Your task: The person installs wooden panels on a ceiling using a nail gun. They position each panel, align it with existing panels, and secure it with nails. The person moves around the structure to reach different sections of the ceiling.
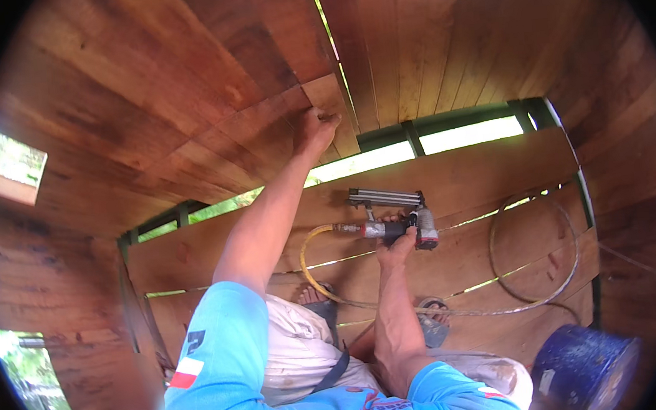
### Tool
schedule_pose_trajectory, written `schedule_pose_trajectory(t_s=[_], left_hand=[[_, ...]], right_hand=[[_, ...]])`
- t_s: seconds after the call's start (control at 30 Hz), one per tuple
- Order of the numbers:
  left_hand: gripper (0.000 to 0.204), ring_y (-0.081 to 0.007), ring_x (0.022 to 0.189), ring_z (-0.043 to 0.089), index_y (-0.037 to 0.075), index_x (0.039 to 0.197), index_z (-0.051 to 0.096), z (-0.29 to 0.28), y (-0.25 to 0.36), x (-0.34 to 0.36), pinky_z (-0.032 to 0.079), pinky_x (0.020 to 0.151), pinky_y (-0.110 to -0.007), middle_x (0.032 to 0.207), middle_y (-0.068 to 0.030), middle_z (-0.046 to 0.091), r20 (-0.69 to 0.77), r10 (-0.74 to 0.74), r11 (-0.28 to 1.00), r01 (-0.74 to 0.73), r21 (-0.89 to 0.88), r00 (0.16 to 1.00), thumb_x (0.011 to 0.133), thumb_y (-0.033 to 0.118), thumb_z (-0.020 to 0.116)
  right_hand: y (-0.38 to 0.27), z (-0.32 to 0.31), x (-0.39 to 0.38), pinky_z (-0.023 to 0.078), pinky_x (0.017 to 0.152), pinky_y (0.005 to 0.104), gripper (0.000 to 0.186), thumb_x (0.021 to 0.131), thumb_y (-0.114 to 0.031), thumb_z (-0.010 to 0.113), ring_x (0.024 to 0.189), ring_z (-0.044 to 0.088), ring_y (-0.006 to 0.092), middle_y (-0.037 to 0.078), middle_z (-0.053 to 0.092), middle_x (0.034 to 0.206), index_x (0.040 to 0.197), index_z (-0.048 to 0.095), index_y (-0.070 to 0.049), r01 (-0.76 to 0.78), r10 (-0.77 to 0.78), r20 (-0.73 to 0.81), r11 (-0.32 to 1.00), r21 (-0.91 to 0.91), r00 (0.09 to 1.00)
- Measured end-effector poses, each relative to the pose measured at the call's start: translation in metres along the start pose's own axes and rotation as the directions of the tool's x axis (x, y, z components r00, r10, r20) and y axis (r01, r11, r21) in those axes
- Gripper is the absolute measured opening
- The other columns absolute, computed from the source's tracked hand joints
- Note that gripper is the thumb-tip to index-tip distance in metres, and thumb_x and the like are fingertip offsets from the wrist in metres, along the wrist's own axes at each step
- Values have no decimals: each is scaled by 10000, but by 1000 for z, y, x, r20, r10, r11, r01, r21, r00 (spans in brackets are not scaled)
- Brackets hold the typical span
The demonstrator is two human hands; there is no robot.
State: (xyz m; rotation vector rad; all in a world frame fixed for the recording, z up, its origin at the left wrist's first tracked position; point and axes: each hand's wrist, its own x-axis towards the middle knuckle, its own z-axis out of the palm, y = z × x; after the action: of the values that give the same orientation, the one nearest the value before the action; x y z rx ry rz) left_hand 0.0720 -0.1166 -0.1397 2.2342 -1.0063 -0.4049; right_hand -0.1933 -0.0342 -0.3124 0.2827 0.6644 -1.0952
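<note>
The nail gun [427, 229] hangs over the plank floor [486, 163], the right hand [398, 247] wrapped firmly round its handle. The left hand [316, 135] is half-curled at the board panelling [202, 76] — whether it pinches anything, I cannot tell. Daylight shows through gaps. A hose [302, 262] loops past partly hidden sandalled feet [437, 317]; a blue bucket [575, 363] is cut off below.

Right fingers [407, 237] around nail gun [425, 226], left fingers [329, 120] by planks [324, 91]
</note>
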Motion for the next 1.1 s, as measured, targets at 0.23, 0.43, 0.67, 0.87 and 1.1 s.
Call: schedule_pose_trajectory(t_s=[0.23,0.43,0.67,0.87,1.1], left_hand=[[437,-341,1062,689,90,1190,692,-9,-44,-1,531,917,-405,1113,-161,728,219,122,992,-123,-9,968,848,356,743],[562,-319,1165,647,47,1249,666,-10,-116,-32,513,981,-390,1248,-178,681,456,-192,906,-21,422,869,808,369,799],[530,-332,1157,647,17,1227,670,-25,-145,-43,511,975,-394,1231,-206,678,439,-244,937,93,338,865,840,366,771],[541,-295,1014,680,-22,1234,646,-59,-114,-59,530,897,-390,1115,-191,709,317,-228,973,209,93,921,870,366,747],[546,-342,1150,642,35,1275,637,-159,-76,-207,508,961,-416,1246,-192,671,391,-403,915,382,134,827,890,415,714]], right_hand=[[-8,-13,-8,546,939,466,335,957,-350,481,971,645,267,86,659,971,1072,620,-67,-86,93,69,992,-90,993],[-6,-13,-4,544,978,464,291,876,-253,565,1012,644,271,82,669,1005,1119,626,-104,-56,61,91,997,-54,994],[-3,-13,7,525,947,503,272,856,-254,559,919,642,266,55,648,850,1081,638,-124,-56,76,288,995,-77,954],[-21,45,-22,516,785,477,186,898,-253,494,725,572,256,66,564,739,914,577,-87,0,-15,-102,989,-146,995],[-74,169,-128,514,672,426,201,961,-267,513,688,549,235,60,539,734,919,532,-72,-50,-6,-116,880,-473,993]])
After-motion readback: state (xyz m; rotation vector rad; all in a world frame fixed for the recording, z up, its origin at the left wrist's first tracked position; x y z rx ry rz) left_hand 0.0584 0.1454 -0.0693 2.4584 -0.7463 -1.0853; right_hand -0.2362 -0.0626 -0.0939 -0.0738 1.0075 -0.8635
